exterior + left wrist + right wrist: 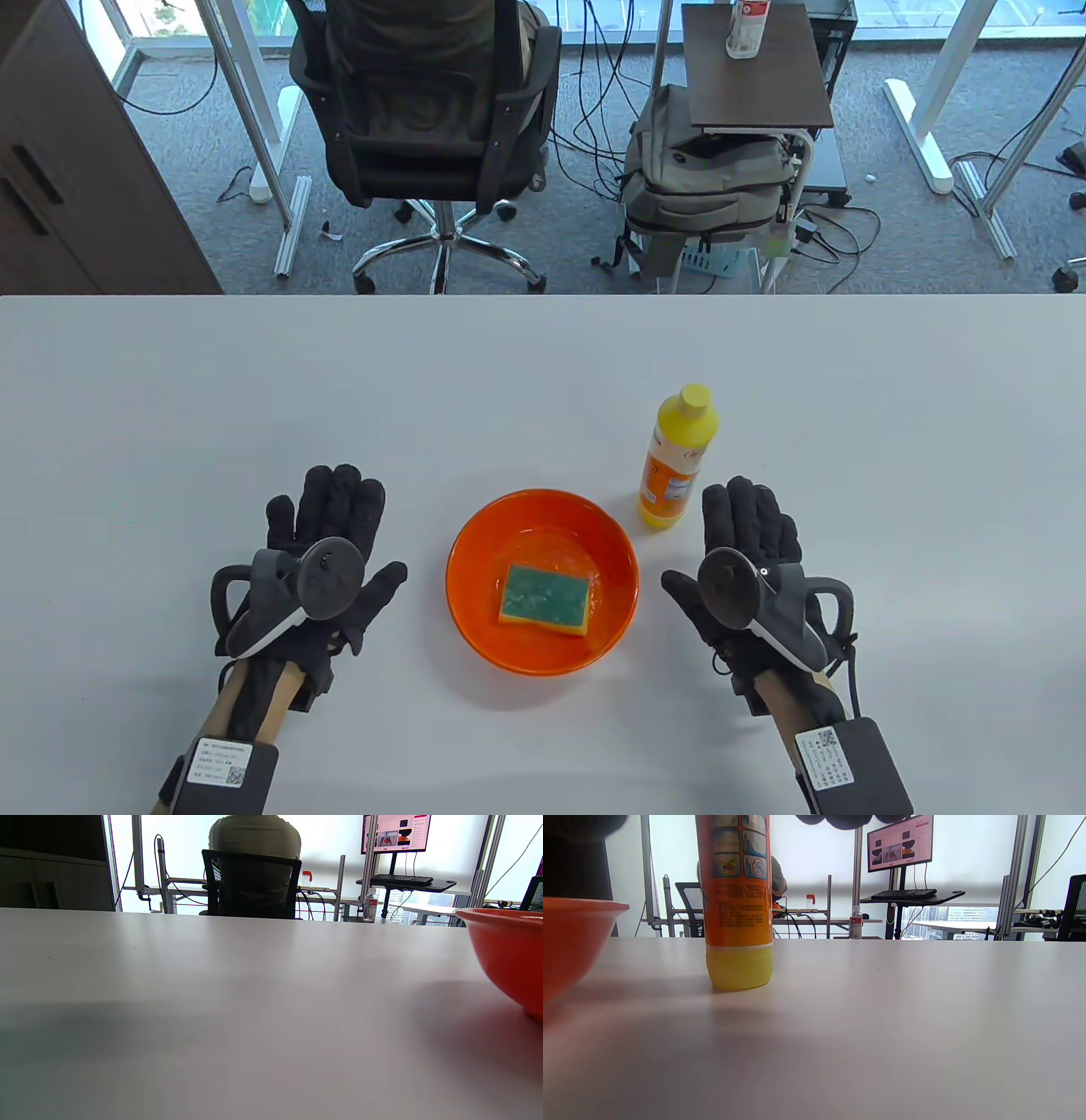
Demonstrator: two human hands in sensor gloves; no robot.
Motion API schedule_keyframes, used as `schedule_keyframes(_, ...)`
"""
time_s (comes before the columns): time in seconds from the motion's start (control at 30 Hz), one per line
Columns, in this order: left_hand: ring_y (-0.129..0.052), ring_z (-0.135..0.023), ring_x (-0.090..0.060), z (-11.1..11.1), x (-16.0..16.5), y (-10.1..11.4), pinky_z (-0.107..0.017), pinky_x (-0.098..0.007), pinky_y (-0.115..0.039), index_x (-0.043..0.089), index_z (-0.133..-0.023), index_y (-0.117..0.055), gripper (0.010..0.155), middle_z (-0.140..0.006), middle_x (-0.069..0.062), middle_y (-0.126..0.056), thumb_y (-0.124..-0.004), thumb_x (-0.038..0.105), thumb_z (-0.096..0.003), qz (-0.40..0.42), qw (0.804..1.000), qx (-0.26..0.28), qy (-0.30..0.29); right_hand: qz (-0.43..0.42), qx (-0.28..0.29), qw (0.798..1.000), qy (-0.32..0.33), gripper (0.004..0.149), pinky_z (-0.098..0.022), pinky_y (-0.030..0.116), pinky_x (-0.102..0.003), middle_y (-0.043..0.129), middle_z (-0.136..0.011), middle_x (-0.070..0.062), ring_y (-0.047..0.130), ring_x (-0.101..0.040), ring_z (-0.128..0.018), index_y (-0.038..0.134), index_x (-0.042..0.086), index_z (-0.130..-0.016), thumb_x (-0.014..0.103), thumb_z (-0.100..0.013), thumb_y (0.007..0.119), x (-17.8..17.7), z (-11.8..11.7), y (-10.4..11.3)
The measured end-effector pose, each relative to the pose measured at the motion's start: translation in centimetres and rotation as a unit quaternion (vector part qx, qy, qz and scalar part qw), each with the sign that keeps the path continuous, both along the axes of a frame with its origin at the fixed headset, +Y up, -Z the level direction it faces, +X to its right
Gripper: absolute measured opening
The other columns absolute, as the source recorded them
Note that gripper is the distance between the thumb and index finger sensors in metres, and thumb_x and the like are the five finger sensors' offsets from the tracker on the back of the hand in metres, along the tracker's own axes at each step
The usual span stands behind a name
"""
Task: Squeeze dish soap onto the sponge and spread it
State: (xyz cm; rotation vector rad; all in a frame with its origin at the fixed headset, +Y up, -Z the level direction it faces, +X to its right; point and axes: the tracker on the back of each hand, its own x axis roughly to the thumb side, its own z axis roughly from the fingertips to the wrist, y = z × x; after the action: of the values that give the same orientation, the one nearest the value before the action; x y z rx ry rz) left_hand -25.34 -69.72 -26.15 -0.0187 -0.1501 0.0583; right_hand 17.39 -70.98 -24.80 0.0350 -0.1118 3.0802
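One bottle matters here: the dish soap bottle stands upright on the bench, cap up, so its long axis is vertical. It sits at about 1 o'clock from the orange bowl, just beside the rim, not touching as far as I can tell. The sponge lies flat in the bowl, green side up.

The right hand is clearly the nearer one. The bottle is at roughly 11 o'clock from its fingers, near them but with a gap. The right wrist view agrees: bottle base close ahead and a bit left, nothing gripping it.

The left hand is well apart, out at 9 o'clock from the bowl. Both hands rest palm down on the bench, fingers spread and holding nothing. My guess is the right hand goes for the bottle with a sideways wrap around the body.
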Motion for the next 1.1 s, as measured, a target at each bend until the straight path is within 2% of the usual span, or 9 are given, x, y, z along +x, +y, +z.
schedule_keyframes(0.1, -0.017, -0.120, -0.021, -0.04, 0.13, -0.07, -0.085, -0.059, -0.021, 0.037, -0.110, -0.026, 0.086, -0.123, 0.008, -0.019, -0.059, 0.071, -0.0387, 0.003, 1.000, -0.003, -0.001, 0.016, 0.019, 1.000, -0.002, 0.097, -0.078, 0.040, -0.052, 0.024, -0.117, -0.006, 0.035, -0.036, -0.109, 0.022, 0.027, -0.107, 0.070, -0.033, 0.067, 0.22, 0.16, 0.08)
schedule_keyframes(1.1, -0.017, -0.120, -0.021, -0.03, -0.04, -0.36, -0.085, -0.060, -0.021, 0.037, -0.110, -0.027, 0.085, -0.123, 0.007, -0.020, -0.060, 0.070, -0.0388, 0.000, 1.000, -0.010, 0.002, 0.027, -0.010, 1.000, -0.006, 0.098, -0.078, 0.039, -0.053, 0.022, -0.117, -0.008, 0.034, -0.037, -0.108, 0.021, 0.026, -0.107, 0.070, -0.032, 0.067, 0.35, 0.06, -0.29)
